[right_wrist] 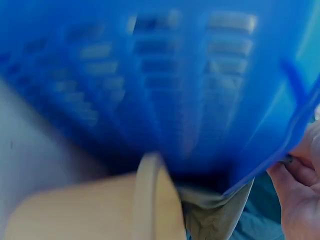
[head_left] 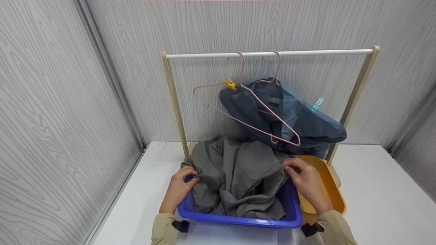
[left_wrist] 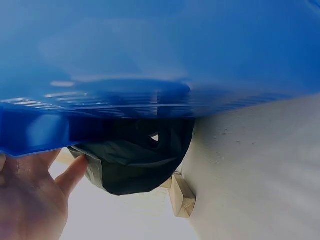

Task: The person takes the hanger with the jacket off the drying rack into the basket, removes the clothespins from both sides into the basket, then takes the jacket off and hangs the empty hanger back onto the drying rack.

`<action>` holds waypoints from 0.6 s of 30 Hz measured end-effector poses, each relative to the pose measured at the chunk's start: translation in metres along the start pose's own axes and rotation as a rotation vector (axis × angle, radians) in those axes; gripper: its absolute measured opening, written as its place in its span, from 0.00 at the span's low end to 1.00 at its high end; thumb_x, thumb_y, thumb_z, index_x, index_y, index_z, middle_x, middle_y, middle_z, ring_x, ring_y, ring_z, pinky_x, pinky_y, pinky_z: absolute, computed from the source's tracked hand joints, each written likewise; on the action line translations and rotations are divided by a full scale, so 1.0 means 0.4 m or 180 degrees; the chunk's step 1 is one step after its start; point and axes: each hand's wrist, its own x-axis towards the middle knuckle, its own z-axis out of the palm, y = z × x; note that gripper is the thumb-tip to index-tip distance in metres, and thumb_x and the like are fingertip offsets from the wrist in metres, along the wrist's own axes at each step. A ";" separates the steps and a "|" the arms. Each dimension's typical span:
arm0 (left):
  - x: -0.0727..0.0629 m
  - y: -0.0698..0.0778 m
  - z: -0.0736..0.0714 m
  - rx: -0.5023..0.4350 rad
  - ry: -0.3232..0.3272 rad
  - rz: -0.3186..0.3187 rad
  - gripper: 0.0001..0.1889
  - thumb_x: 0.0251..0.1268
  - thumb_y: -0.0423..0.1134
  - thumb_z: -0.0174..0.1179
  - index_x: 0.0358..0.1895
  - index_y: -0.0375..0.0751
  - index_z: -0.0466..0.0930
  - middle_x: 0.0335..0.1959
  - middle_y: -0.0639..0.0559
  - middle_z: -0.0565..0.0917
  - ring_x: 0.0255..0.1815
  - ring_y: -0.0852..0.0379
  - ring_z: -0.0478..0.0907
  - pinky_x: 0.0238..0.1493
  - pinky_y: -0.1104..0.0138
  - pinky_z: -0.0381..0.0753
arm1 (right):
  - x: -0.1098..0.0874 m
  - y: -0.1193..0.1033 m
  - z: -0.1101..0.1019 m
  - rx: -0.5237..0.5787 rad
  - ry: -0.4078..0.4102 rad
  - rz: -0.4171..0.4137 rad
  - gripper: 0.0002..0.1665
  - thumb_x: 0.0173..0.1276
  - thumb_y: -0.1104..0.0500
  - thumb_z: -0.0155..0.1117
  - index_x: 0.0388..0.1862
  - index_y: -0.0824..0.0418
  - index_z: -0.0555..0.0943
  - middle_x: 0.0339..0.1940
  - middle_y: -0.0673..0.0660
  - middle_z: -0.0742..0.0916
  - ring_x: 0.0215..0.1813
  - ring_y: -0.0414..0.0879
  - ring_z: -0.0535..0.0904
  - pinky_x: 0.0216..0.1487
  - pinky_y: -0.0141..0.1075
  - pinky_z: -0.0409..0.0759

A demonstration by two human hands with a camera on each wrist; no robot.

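A dark grey garment (head_left: 248, 163), its kind unclear from the folds, lies bunched in a blue plastic basket (head_left: 235, 219) and spills over the far rim. My left hand (head_left: 180, 185) pinches its fabric at the basket's left side. On the right, my right hand (head_left: 306, 178) pinches another edge of the cloth between thumb and fingers. The left wrist view catches the left hand (left_wrist: 37, 195) beneath the basket rim, beside dark cloth (left_wrist: 135, 167) hanging over. In the right wrist view, the right hand (right_wrist: 300, 175) is partly cut off at the frame's edge.
Behind the basket stands a rack with a white rail (head_left: 204, 55). A bare pink hanger (head_left: 252, 127) with a yellow clip (head_left: 230, 84) hangs there. Beside it is a dark blue garment (head_left: 306, 119) with a light blue clip (head_left: 317, 104). A yellow-orange basket (head_left: 335, 194) sits right.
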 end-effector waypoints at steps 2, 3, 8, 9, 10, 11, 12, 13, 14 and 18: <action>0.001 -0.001 0.001 0.0005 -0.0013 -0.0009 0.07 0.58 0.30 0.68 0.36 0.47 0.84 0.44 0.56 0.81 0.50 0.54 0.76 0.57 0.57 0.72 | -0.013 -0.018 0.008 0.0123 0.0014 -0.0142 0.13 0.66 0.70 0.66 0.42 0.53 0.85 0.41 0.43 0.84 0.42 0.41 0.81 0.48 0.24 0.76; 0.001 -0.001 0.002 0.0003 -0.0016 -0.0020 0.07 0.58 0.30 0.68 0.36 0.46 0.84 0.44 0.56 0.81 0.50 0.54 0.76 0.57 0.56 0.72 | -0.018 -0.027 0.013 0.0172 0.0015 -0.0244 0.14 0.65 0.71 0.66 0.41 0.53 0.85 0.41 0.43 0.84 0.43 0.41 0.81 0.47 0.24 0.77; -0.004 -0.002 0.003 -0.0009 -0.0028 -0.0048 0.07 0.58 0.31 0.69 0.37 0.47 0.84 0.44 0.56 0.81 0.51 0.53 0.77 0.57 0.56 0.72 | -0.045 -0.068 0.039 0.0301 -0.0109 -0.0735 0.19 0.61 0.76 0.67 0.40 0.52 0.85 0.44 0.44 0.84 0.45 0.42 0.81 0.48 0.26 0.77; -0.004 -0.002 0.002 -0.0014 -0.0030 -0.0047 0.07 0.58 0.31 0.69 0.37 0.47 0.84 0.44 0.56 0.81 0.51 0.53 0.77 0.57 0.56 0.72 | -0.052 -0.075 0.043 0.0300 -0.0144 -0.0808 0.20 0.61 0.76 0.67 0.40 0.51 0.85 0.44 0.44 0.85 0.45 0.43 0.81 0.49 0.26 0.76; -0.005 -0.002 0.002 -0.0020 -0.0032 -0.0047 0.07 0.58 0.31 0.69 0.37 0.47 0.84 0.44 0.56 0.81 0.51 0.53 0.77 0.57 0.56 0.72 | -0.058 -0.082 0.047 0.0313 -0.0184 -0.0862 0.20 0.60 0.76 0.68 0.40 0.50 0.85 0.44 0.45 0.85 0.46 0.43 0.81 0.50 0.26 0.76; -0.005 -0.002 0.002 -0.0020 -0.0030 -0.0040 0.07 0.58 0.31 0.69 0.37 0.47 0.84 0.44 0.56 0.81 0.51 0.53 0.77 0.57 0.57 0.72 | -0.064 -0.089 0.050 0.0337 -0.0229 -0.0894 0.20 0.61 0.75 0.68 0.40 0.50 0.85 0.44 0.46 0.85 0.46 0.44 0.81 0.51 0.26 0.75; -0.006 -0.003 0.002 -0.0013 -0.0026 -0.0025 0.06 0.59 0.31 0.69 0.37 0.46 0.84 0.44 0.56 0.81 0.51 0.53 0.77 0.57 0.57 0.72 | -0.070 -0.096 0.053 0.0355 -0.0270 -0.0931 0.20 0.61 0.75 0.68 0.41 0.51 0.85 0.45 0.47 0.85 0.46 0.45 0.81 0.52 0.26 0.75; -0.005 -0.003 0.002 -0.0006 -0.0018 0.0001 0.06 0.59 0.31 0.69 0.37 0.46 0.84 0.44 0.55 0.81 0.51 0.52 0.77 0.57 0.57 0.72 | -0.076 -0.101 0.055 0.0375 -0.0307 -0.0961 0.20 0.61 0.75 0.68 0.41 0.51 0.85 0.45 0.49 0.85 0.46 0.45 0.81 0.53 0.26 0.74; -0.004 -0.003 0.002 0.0003 -0.0008 0.0015 0.06 0.58 0.31 0.69 0.37 0.45 0.84 0.44 0.55 0.81 0.51 0.52 0.77 0.57 0.57 0.72 | -0.080 -0.107 0.058 0.0383 -0.0344 -0.0978 0.20 0.61 0.75 0.68 0.42 0.51 0.85 0.45 0.49 0.85 0.46 0.46 0.81 0.54 0.26 0.74; 0.002 -0.003 -0.001 0.0029 0.0024 -0.0001 0.07 0.58 0.31 0.69 0.37 0.45 0.84 0.44 0.55 0.81 0.51 0.52 0.77 0.57 0.57 0.72 | -0.088 -0.127 0.067 0.0431 -0.0450 -0.1029 0.20 0.60 0.75 0.68 0.42 0.51 0.85 0.45 0.49 0.85 0.46 0.45 0.81 0.55 0.27 0.75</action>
